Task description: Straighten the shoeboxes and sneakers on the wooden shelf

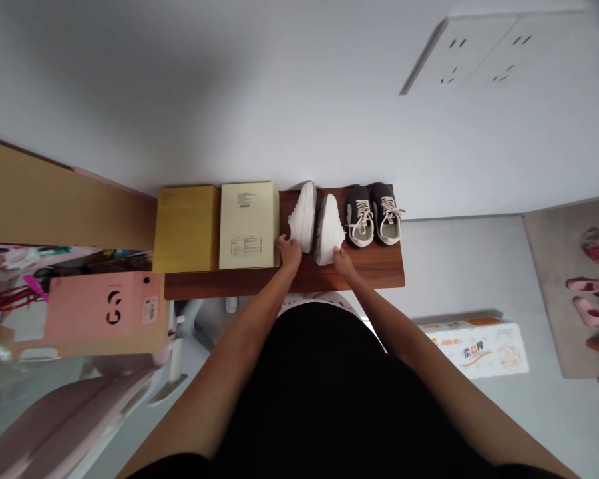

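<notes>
Two white shoes stand on a brown wooden shelf (339,276). My left hand (289,251) grips the heel end of the left white shoe (304,216), close to the cream box. My right hand (343,261) holds the heel end of the right white shoe (330,229), which is tilted and sits a little nearer to me. Just right of them is a pair of dark shoes with beige laces, one (360,216) beside the other (387,213). The fingers under the white shoes are partly hidden.
A cream box (247,226) and a yellow box (186,229) fill the shelf's left part. A pink box (104,306) and a pink chair (74,426) are at left. A white package (479,349) lies on the floor at right, with pink slippers (586,311) beyond.
</notes>
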A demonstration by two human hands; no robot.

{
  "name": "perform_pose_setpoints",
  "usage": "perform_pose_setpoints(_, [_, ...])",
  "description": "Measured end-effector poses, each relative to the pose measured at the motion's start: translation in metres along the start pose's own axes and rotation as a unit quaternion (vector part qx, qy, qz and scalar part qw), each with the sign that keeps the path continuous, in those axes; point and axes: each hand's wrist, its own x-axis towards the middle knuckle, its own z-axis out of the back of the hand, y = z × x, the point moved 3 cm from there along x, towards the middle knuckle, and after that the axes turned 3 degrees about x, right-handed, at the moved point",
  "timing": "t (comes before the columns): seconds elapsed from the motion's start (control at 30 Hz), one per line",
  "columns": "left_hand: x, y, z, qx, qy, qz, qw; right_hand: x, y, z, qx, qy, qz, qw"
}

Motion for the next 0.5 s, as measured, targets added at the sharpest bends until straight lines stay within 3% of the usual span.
perform_pose_setpoints(0.07, [-0.012, -0.009, -0.005, 0.049, -0.022, -0.053, 0.997, -0.003, 0.003, 0.001, -0.043, -0.021, -0.002, 0.999])
perform_pose_setpoints(0.13, [-0.026, -0.021, -0.019, 0.072, 0.006, -0.138, 0.988, -0.009, 0.01, 0.009, -0.088, -0.041, 0.039, 0.994])
perform_pose_setpoints(0.23, [-0.048, -0.036, -0.055, 0.08, 0.12, -0.239, 0.96, -0.015, 0.02, 0.04, -0.136, -0.084, 0.141, 0.977])
perform_pose_setpoints(0.3, [-0.061, -0.041, -0.088, 0.096, 0.219, -0.272, 0.932, -0.01, 0.024, 0.07, -0.164, -0.144, 0.165, 0.962])
perform_pose_setpoints(0.4, [-0.075, -0.044, -0.141, 0.164, 0.341, -0.267, 0.886, 0.013, 0.025, 0.109, -0.218, -0.199, 0.108, 0.949])
perform_pose_setpoints(0.5, [-0.077, -0.044, -0.177, 0.289, 0.397, -0.185, 0.851, 0.041, 0.023, 0.13, -0.27, -0.164, 0.033, 0.948])
